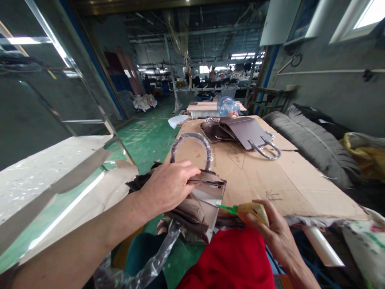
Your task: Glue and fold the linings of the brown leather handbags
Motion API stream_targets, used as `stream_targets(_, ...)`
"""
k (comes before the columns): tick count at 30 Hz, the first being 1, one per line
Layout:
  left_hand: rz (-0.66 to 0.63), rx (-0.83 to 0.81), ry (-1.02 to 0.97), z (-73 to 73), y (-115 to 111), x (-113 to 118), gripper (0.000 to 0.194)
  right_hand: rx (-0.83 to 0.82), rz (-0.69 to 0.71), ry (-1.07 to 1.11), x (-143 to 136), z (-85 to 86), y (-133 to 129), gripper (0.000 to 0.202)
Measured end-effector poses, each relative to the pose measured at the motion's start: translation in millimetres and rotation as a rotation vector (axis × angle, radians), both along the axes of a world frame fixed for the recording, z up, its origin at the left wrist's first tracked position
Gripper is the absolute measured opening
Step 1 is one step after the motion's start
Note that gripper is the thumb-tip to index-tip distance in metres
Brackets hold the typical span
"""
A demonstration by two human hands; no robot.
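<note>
My left hand (170, 185) is closed on the upper edge of a brown handbag (215, 214) at the near edge of the table. The bag's mouth gapes toward me, showing a lighter inside. One handle (190, 138), wrapped in clear plastic, stands up beyond my hand; another plastic-wrapped handle (168, 245) hangs down on my side. In my right hand (275, 226) is a yellowish squeeze bottle (251, 212) with a thin green nozzle (227, 208). Its tip points left, at the bag's side edge; whether it touches cannot be made out.
Cardboard (300, 184) covers the table. More brown handbags (240, 130) lie farther back, with a large blue water bottle (227, 106) behind them. To the right sit grey padded bundles (309, 140). A metal rack with pale sheets (54, 172) stands on the left.
</note>
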State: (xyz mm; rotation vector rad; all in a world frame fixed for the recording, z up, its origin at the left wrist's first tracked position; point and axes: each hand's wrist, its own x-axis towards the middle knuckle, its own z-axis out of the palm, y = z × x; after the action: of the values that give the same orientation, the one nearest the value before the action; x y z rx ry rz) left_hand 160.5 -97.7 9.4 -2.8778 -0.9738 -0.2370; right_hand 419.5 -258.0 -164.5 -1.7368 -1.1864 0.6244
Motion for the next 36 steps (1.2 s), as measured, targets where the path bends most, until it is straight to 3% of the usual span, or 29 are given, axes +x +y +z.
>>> stream_targets(5,-0.014,-0.005,-0.036,-2.4,-0.7,-3.6,0.014,0.025,-0.080,-0.045,2.7,3.4,-1.3,0.050)
stream_targets(13,-0.014,-0.048,-0.066,-3.8,0.3,-6.8,0.015,0.017,-0.090,-0.001,-0.1,15.1,4.3,0.048)
stream_targets(27,-0.027,-0.053,-0.106,-5.6,-0.9,-9.9,0.015,-0.047,-0.015,0.164,0.0,20.2,6.2,0.043)
stream_targets(31,-0.038,-0.077,-0.135,-7.1,-0.9,-11.9,0.016,0.013,-0.079,0.038,-1.0,22.7,5.2,0.045)
stream_targets(36,-0.026,-0.110,-0.135,-7.2,-2.6,-13.8,0.018,0.003,-0.009,-0.007,-0.9,26.2,5.9,0.043)
